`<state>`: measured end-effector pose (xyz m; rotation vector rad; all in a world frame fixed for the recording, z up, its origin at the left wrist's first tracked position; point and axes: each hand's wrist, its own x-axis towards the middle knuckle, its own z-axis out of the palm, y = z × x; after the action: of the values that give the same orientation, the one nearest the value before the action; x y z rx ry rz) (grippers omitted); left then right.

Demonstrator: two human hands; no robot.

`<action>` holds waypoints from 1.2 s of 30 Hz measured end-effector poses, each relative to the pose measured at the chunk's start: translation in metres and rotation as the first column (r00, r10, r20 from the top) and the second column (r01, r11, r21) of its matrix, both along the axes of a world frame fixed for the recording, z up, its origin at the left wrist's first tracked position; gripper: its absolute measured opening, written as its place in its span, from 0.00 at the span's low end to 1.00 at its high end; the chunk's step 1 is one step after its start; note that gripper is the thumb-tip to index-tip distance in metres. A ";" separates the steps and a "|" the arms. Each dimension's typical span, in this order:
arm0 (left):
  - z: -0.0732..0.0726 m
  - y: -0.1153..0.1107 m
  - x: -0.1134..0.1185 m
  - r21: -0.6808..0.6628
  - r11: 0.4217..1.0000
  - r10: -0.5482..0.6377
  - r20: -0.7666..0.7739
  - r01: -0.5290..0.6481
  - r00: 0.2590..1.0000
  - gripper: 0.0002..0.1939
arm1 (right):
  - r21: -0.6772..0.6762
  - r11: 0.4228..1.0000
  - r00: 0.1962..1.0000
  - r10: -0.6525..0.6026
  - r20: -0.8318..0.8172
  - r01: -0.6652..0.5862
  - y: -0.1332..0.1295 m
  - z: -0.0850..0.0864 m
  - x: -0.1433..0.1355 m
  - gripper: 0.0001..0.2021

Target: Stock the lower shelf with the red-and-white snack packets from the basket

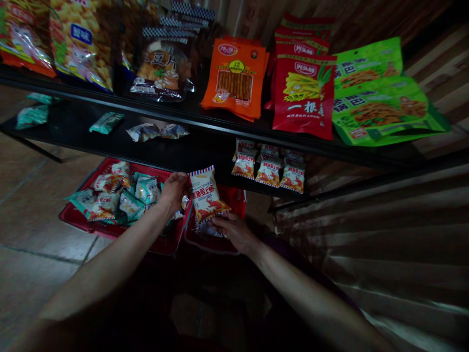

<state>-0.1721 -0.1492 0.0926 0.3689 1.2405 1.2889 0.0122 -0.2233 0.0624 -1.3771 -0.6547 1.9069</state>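
A small white and orange snack bag (207, 195) with a striped top edge is held over the right-hand red basket (240, 208). My right hand (234, 230) pinches its lower right corner between thumb and fingers. Close to the bag's left edge is my left hand (174, 193), its fingers curled. Whether these fingers grip anything is hidden. Beneath my left forearm, the left-hand red basket (73, 220) holds several teal snack bags (147, 189) and white and orange ones.
Several matching small bags (269, 168) stand in rows on the lower black shelf (208, 146). Grey bags (144, 132) and teal packets (106, 122) lie farther left on it. Larger orange (236, 78), red (304, 95) and green bags (384, 107) line the upper shelf. Corrugated cardboard (384, 234) rises at right.
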 end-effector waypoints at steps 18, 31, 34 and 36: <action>-0.003 -0.023 0.022 0.052 0.943 -0.323 -0.084 0.328 0.943 0.15 | 0.110 0.958 0.956 -0.277 0.101 0.266 0.047 0.014 0.018 0.14; -0.013 -0.057 0.022 -0.083 0.822 -0.552 0.128 0.564 0.824 0.10 | 0.110 0.771 0.774 -0.633 0.024 0.627 0.069 0.026 0.022 0.05; -0.015 -0.057 0.022 -0.126 0.841 -0.508 0.146 0.525 0.849 0.05 | 0.112 0.758 0.760 -0.649 0.029 0.643 0.072 0.022 0.024 0.05; -0.014 -0.058 0.023 -0.138 0.845 -0.496 0.163 0.517 0.853 0.02 | 0.125 0.750 0.752 -0.658 0.041 0.650 0.074 0.020 0.025 0.05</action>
<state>-0.1487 -0.2072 0.0791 0.4484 1.0490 0.7258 0.0371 -0.1492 0.0827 -1.3851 -0.2365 1.2337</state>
